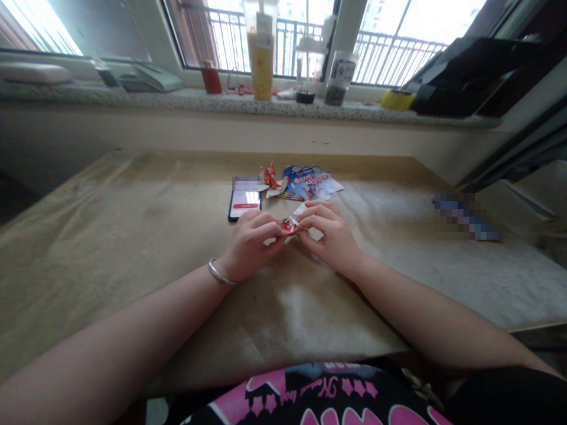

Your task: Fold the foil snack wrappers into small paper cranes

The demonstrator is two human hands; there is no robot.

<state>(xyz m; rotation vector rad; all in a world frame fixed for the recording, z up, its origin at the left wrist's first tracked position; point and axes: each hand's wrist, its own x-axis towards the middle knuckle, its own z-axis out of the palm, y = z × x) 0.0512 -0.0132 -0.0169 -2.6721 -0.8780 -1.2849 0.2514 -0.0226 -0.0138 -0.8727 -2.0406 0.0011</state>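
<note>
On the counter I've got a phone lying flat, screen lit; a blurred item sits well off to my R. Up on the windowsill, L to R: red jar, tall container w/ yellow contents, clear cup, small container w/ dark bits, yellow roll, big black thing, can't tell what. Railing outside.

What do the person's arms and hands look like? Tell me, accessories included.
The left hand and right hand are ungloved. A slim, silver-coloured bangle circles the left wrist; none shows on the right wrist. The left forearm and right forearm are sleeveless.
</note>
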